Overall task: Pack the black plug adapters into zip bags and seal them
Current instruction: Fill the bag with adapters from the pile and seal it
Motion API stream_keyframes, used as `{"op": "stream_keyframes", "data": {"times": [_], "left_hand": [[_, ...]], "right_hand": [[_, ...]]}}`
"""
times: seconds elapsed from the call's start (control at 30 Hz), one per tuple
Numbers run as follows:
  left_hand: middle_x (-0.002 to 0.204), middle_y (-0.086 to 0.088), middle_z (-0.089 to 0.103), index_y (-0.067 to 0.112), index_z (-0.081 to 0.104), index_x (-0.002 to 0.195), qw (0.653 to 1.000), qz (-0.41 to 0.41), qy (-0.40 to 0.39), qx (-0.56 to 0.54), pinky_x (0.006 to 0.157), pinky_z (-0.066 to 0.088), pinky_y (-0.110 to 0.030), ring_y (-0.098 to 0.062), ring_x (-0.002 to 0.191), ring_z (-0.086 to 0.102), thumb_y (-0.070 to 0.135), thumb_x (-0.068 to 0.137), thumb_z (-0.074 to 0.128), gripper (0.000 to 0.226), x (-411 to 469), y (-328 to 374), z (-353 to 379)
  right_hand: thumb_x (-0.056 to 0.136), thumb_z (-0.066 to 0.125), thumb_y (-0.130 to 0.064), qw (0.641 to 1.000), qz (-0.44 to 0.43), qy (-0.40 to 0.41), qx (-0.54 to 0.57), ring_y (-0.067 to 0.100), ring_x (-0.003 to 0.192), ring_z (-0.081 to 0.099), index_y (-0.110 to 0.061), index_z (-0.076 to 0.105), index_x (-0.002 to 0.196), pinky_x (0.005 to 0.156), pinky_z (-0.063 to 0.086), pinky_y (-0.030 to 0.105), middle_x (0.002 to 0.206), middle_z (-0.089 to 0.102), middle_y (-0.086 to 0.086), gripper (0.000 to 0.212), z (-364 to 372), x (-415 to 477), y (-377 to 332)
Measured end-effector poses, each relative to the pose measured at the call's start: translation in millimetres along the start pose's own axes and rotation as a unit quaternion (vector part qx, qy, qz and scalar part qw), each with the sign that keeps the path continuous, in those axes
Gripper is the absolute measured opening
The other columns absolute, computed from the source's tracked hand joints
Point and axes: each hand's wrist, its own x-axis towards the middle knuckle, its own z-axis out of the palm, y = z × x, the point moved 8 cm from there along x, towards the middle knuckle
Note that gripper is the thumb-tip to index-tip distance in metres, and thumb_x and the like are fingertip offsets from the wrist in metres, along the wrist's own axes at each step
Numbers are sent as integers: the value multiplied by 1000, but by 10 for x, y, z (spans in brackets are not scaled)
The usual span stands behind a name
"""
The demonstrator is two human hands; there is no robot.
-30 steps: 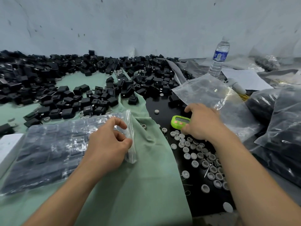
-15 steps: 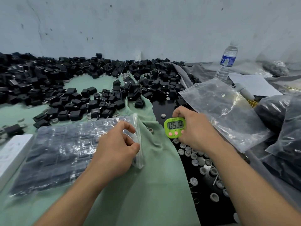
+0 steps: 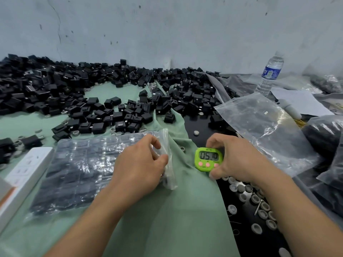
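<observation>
Left hand [image 3: 138, 167] is pinching the filled bag [image 3: 83, 169] at its mouth; right hand [image 3: 235, 160] is gripping a timer [image 3: 207, 159]. Adapters [image 3: 111, 101] are lying beyond both hands; caps [image 3: 256, 199] are crowding under the right wrist, empty bags [image 3: 259, 127] just beyond.

The single wide-angle camera, worn on the head, looks forward and down from close above the left hand [image 3: 137, 164] and right hand [image 3: 239, 160], across the pale green cloth table cover [image 3: 185, 210] towards the scuffed grey wall [image 3: 167, 30].
</observation>
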Motion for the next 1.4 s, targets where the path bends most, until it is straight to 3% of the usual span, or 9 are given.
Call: {"op": "stream_keyframes", "data": {"times": [0.13,0.23,0.33,0.5,0.73,0.93,1.1,1.23,1.4], "left_hand": [[91,14,65,36,55,112,996,-4,28,82,78,48,-39,-17,90,60,44,94,61,21,123,-148,-183],[98,12,61,32,59,110,993,-10,30,115,77,45,-35,-16,92,55,45,94,61,21,199,-277,-259],[101,11,56,33,59,98,991,5,6,135,78,40,-32,-14,94,50,55,92,61,23,201,-280,-184],[118,5,50,30,50,118,981,52,10,188,97,42,-37,-18,109,44,57,94,53,37,181,-231,-85],[82,13,47,30,50,83,991,82,19,108,66,35,-38,-14,76,48,72,88,36,45,20,60,-71],[73,1,58,18,47,70,983,-10,-12,181,56,34,-30,-26,72,59,50,90,55,39,53,119,106],[64,5,64,20,63,68,996,-82,22,28,70,55,-34,-17,67,64,51,89,50,39,6,23,10],[57,10,59,24,57,62,993,-62,103,-7,68,54,-35,-8,60,58,50,92,52,40,-47,69,-101],[66,9,58,28,53,75,988,13,144,62,66,49,-35,-12,64,56,51,93,43,31,-76,229,-110]], "right_hand": [[63,88,-23,996,49,-54,-56,7,88,63,-39,56,112,71,48,24,116,66,-15,60,-14,-34,105],[77,75,-12,995,25,-30,-94,17,115,60,-40,52,136,91,49,29,139,57,-8,70,-160,111,-91],[84,64,-7,996,-50,34,-59,17,120,60,-34,58,134,96,48,28,136,62,-5,57,-283,588,-631],[91,51,-1,986,-68,4,-155,29,110,64,-9,66,124,96,53,38,125,68,10,37,179,1593,-1233],[85,50,6,980,-51,73,-177,31,108,59,-13,70,111,91,54,41,113,64,9,38,353,1680,-1078],[77,78,-10,992,-63,92,57,5,73,58,-31,51,96,56,39,17,94,64,-13,39,49,863,-848],[62,87,-8,965,-50,65,251,26,82,72,-19,67,80,79,60,42,81,76,1,30,279,490,-675],[67,80,-7,946,-160,16,282,1,68,68,-31,69,71,65,51,17,72,73,-10,27,471,503,-915],[75,64,7,907,-216,-10,361,3,71,66,-23,74,81,62,51,26,76,73,-6,32,622,505,-984]]}}
